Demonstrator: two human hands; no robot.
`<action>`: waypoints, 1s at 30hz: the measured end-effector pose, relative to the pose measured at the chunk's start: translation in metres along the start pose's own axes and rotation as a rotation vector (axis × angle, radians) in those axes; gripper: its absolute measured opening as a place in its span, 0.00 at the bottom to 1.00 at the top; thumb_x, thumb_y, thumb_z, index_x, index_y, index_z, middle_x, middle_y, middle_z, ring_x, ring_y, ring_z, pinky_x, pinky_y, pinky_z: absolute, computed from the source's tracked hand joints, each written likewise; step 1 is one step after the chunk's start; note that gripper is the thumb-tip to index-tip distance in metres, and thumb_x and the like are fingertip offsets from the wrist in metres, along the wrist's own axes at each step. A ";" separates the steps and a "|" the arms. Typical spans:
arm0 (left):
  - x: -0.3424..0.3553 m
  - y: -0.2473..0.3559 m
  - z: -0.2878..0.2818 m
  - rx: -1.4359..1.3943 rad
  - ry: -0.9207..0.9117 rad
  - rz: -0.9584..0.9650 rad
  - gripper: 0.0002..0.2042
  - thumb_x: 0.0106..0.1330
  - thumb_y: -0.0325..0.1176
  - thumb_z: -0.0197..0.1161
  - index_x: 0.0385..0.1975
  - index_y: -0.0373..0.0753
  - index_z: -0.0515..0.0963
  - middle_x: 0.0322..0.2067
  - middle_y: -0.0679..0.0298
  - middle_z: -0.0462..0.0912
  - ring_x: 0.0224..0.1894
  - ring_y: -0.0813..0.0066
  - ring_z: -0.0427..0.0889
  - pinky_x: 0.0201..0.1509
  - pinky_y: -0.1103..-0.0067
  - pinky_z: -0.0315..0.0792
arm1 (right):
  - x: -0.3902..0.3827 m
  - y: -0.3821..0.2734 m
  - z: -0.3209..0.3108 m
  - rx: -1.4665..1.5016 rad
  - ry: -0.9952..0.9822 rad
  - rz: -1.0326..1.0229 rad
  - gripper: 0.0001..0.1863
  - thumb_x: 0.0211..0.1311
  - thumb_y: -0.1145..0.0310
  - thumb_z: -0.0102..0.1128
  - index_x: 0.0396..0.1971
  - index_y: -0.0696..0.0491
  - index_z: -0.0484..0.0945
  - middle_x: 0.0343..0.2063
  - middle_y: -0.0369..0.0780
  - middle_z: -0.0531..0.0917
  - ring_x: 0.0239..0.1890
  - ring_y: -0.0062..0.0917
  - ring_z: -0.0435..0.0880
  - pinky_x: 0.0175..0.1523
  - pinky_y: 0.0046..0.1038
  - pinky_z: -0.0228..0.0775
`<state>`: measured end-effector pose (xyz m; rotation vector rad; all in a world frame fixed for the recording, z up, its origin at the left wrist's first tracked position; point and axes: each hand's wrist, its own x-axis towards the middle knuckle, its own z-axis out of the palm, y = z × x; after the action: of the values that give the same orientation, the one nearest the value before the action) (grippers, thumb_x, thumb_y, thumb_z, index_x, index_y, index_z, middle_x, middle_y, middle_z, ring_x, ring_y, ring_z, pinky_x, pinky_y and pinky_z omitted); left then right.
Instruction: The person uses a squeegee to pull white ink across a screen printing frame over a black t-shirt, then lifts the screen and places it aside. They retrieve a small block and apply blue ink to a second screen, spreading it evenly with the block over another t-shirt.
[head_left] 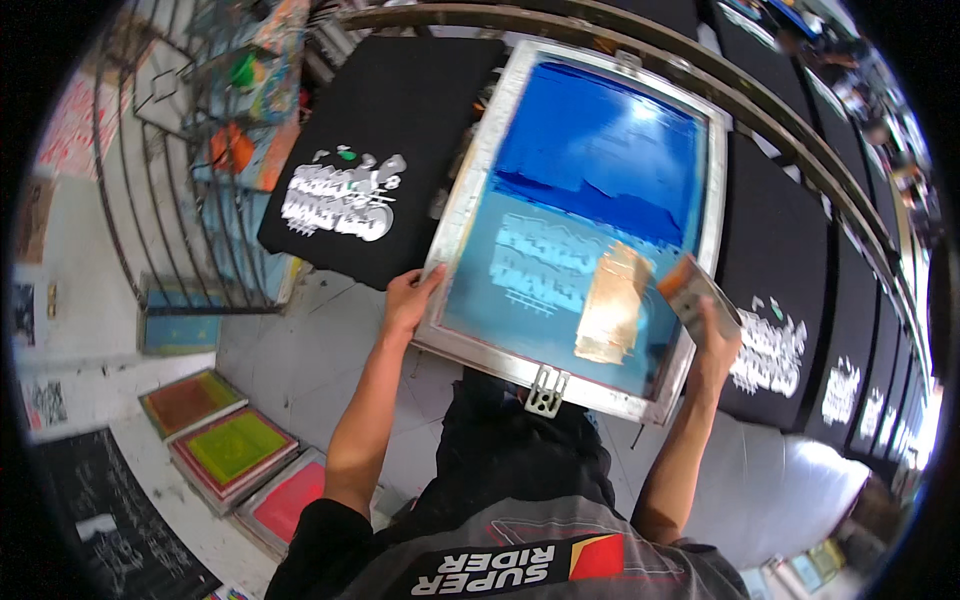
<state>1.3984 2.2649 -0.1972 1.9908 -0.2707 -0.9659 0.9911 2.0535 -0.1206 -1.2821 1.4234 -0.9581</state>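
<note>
A printing screen (pixel 470 190) with a pale metal frame lies tilted in front of me. Thick blue ink (pixel 600 125) covers its far half, and its near half is a lighter see-through blue with a lettered pattern. On the mesh at right of centre sticks a shiny tan patch of tape (pixel 612 305). My left hand (pixel 408 303) is closed on the frame's left edge near the lower corner. Over the right side of the screen, my right hand (pixel 716 340) grips a short, wide grey-and-orange piece (pixel 690 295); its exact kind is unclear.
Black printed cloth panels lie on both sides, one at left (pixel 340 165) and several at right (pixel 775 300). A metal rail (pixel 480 17) runs behind. Coloured screens (pixel 235 450) sit low at left, near a wire rack (pixel 150 190). A metal clamp (pixel 545 392) is on the frame's near edge.
</note>
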 end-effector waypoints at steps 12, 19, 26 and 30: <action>0.009 -0.002 0.010 -0.105 0.030 0.074 0.25 0.67 0.49 0.77 0.44 0.27 0.88 0.33 0.66 0.87 0.34 0.83 0.80 0.40 0.82 0.73 | 0.016 -0.028 0.065 -0.938 -0.143 -0.687 0.12 0.52 0.75 0.69 0.39 0.49 0.88 0.36 0.37 0.88 0.43 0.34 0.87 0.53 0.37 0.71; 0.010 -0.007 0.008 -0.048 0.058 0.096 0.26 0.66 0.50 0.77 0.44 0.26 0.87 0.32 0.65 0.86 0.33 0.81 0.79 0.41 0.82 0.74 | 0.020 -0.002 0.098 -1.044 -0.083 -0.773 0.07 0.57 0.74 0.66 0.34 0.48 0.88 0.33 0.35 0.86 0.40 0.31 0.84 0.49 0.35 0.68; 0.004 0.003 0.007 -0.014 0.071 0.048 0.28 0.66 0.51 0.77 0.45 0.26 0.87 0.36 0.60 0.89 0.37 0.77 0.83 0.46 0.78 0.76 | -0.061 0.008 0.075 -1.067 -0.238 -0.708 0.08 0.54 0.74 0.67 0.35 0.49 0.86 0.32 0.35 0.85 0.38 0.31 0.82 0.49 0.36 0.68; 0.004 0.007 0.008 -0.018 0.048 0.039 0.28 0.66 0.52 0.76 0.47 0.26 0.86 0.38 0.59 0.89 0.39 0.76 0.83 0.48 0.77 0.76 | -0.089 0.021 0.072 -1.015 -0.106 -0.796 0.10 0.55 0.74 0.66 0.39 0.50 0.85 0.35 0.34 0.84 0.40 0.30 0.82 0.53 0.37 0.69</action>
<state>1.3965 2.2536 -0.1964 1.9820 -0.2723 -0.8922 1.0553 2.1481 -0.1446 -2.7390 1.3443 -0.5882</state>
